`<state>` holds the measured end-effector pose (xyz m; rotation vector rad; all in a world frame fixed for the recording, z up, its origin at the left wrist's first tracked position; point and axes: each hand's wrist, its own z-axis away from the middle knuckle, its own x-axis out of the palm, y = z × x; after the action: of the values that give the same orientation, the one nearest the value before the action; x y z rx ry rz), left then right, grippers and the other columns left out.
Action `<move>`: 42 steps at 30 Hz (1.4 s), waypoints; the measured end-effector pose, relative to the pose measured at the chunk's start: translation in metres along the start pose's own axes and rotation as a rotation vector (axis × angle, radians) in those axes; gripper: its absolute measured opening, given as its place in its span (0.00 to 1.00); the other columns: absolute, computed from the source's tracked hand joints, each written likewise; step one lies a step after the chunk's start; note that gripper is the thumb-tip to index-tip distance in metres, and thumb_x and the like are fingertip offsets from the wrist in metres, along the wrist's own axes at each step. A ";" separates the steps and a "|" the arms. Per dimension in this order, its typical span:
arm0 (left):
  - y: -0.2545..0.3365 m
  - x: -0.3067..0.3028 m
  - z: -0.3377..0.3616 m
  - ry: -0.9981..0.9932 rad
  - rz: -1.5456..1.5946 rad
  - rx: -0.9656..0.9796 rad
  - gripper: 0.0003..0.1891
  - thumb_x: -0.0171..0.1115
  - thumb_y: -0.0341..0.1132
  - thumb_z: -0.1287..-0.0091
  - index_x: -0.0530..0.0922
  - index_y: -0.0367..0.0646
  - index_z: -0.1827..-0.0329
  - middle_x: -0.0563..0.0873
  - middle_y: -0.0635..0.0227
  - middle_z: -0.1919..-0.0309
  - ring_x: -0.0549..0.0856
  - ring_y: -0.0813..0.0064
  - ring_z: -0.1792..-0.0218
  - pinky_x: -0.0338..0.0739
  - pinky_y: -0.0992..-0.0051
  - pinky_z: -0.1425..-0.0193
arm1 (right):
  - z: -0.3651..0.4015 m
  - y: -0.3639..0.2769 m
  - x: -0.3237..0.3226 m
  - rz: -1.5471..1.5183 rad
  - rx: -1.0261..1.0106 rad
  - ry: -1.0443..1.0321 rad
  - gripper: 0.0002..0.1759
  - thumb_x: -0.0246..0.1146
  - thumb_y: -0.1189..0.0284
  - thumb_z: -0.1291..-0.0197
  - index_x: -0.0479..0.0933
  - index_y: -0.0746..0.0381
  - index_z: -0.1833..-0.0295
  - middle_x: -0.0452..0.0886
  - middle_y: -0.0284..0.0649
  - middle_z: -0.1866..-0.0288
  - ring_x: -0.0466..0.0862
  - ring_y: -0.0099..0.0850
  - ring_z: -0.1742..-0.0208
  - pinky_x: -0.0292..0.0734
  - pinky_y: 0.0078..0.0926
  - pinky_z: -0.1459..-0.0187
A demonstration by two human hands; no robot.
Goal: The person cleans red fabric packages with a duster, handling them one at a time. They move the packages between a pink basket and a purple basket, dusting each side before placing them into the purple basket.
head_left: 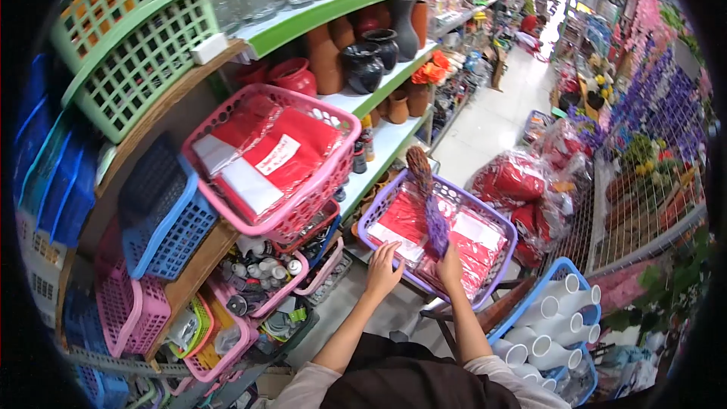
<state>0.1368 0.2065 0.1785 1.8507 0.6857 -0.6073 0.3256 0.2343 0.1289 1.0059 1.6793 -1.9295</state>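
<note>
My right hand (pixel 450 269) is closed on a long brown and purple bundle (pixel 428 204), purple near my fingers and brown and bushy at the far end. The bundle slants over a purple plastic basket (pixel 496 288). Inside the basket lie red items in clear plastic packets (pixel 473 238), some with white panels. My left hand (pixel 385 271) is at the basket's near left side, fingers apart and fingertips close to a packet, holding nothing.
Left of me, a pink basket (pixel 303 220) of red packets sits on shelving beside a blue basket (pixel 170 231). White vases (pixel 560 307) fill a blue crate at my right. Bagged red goods (pixel 511 178) and a wire rack (pixel 628 212) border the tiled aisle.
</note>
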 end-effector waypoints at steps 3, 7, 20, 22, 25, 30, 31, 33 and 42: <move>0.000 0.025 -0.002 -0.114 0.036 0.023 0.23 0.59 0.35 0.45 0.70 0.43 0.45 0.74 0.60 0.47 0.69 0.60 0.41 0.61 0.64 0.38 | 0.005 0.005 -0.007 -0.083 -0.038 -0.067 0.26 0.53 0.79 0.52 0.63 0.66 0.43 0.75 0.60 0.57 0.76 0.52 0.54 0.70 0.43 0.54; -0.017 0.066 -0.006 -0.283 -0.007 0.025 0.23 0.58 0.42 0.44 0.70 0.46 0.45 0.74 0.64 0.46 0.69 0.62 0.41 0.58 0.53 0.38 | 0.017 0.012 -0.016 -0.207 0.036 0.074 0.23 0.55 0.74 0.51 0.65 0.64 0.46 0.76 0.60 0.62 0.77 0.55 0.60 0.70 0.45 0.59; -0.040 0.112 -0.058 -0.511 -0.488 -0.094 0.34 0.63 0.50 0.49 0.67 0.47 0.39 0.64 0.64 0.36 0.60 0.51 0.35 0.54 0.38 0.40 | 0.039 0.082 -0.016 -0.425 0.201 0.295 0.25 0.62 0.74 0.52 0.68 0.67 0.46 0.79 0.51 0.60 0.79 0.42 0.59 0.71 0.33 0.55; -0.057 0.123 -0.059 -0.477 -0.415 -0.106 0.29 0.59 0.48 0.46 0.69 0.46 0.41 0.68 0.64 0.39 0.65 0.52 0.38 0.58 0.40 0.41 | 0.037 0.092 -0.012 -0.460 0.187 0.285 0.25 0.62 0.74 0.53 0.68 0.67 0.46 0.79 0.48 0.62 0.80 0.39 0.62 0.72 0.32 0.57; -0.056 0.118 -0.058 -0.324 -0.289 -0.135 0.17 0.48 0.41 0.37 0.76 0.42 0.50 0.82 0.59 0.56 0.81 0.55 0.55 0.72 0.53 0.51 | 0.036 0.091 -0.016 -0.718 0.334 0.173 0.18 0.61 0.77 0.53 0.70 0.65 0.52 0.74 0.34 0.77 0.71 0.24 0.81 0.66 0.24 0.79; -0.062 0.083 -0.071 -0.209 0.060 -0.224 0.16 0.50 0.39 0.36 0.77 0.39 0.51 0.84 0.57 0.71 0.83 0.62 0.73 0.73 0.66 0.70 | 0.039 0.068 -0.036 -0.900 0.397 0.117 0.10 0.59 0.78 0.51 0.70 0.63 0.61 0.70 0.31 0.83 0.67 0.21 0.87 0.58 0.22 0.86; -0.067 0.078 -0.072 -0.200 0.303 -0.282 0.17 0.51 0.39 0.36 0.77 0.39 0.50 0.83 0.63 0.73 0.80 0.70 0.76 0.72 0.71 0.72 | 0.039 0.067 -0.037 -0.914 0.412 0.111 0.07 0.59 0.78 0.51 0.70 0.63 0.65 0.69 0.31 0.85 0.65 0.21 0.89 0.56 0.22 0.87; -0.055 0.052 -0.074 -0.180 0.656 -0.371 0.18 0.54 0.39 0.37 0.75 0.36 0.48 0.80 0.76 0.72 0.73 0.85 0.77 0.68 0.81 0.72 | 0.037 0.073 -0.045 -0.949 0.493 0.001 0.04 0.59 0.77 0.51 0.70 0.62 0.69 0.68 0.30 0.86 0.64 0.21 0.90 0.54 0.22 0.88; -0.006 -0.021 -0.058 -0.029 1.313 -0.540 0.18 0.56 0.37 0.37 0.74 0.37 0.47 0.79 0.65 0.51 0.76 0.75 0.49 0.67 0.76 0.44 | 0.035 0.022 -0.065 -1.381 0.610 -0.361 0.15 0.59 0.66 0.43 0.64 0.54 0.79 0.58 0.24 0.88 0.52 0.16 0.92 0.44 0.16 0.89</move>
<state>0.1237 0.2582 0.2089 1.3733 -0.4216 0.3911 0.3752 0.1850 0.1620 -0.6851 1.6764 -3.2630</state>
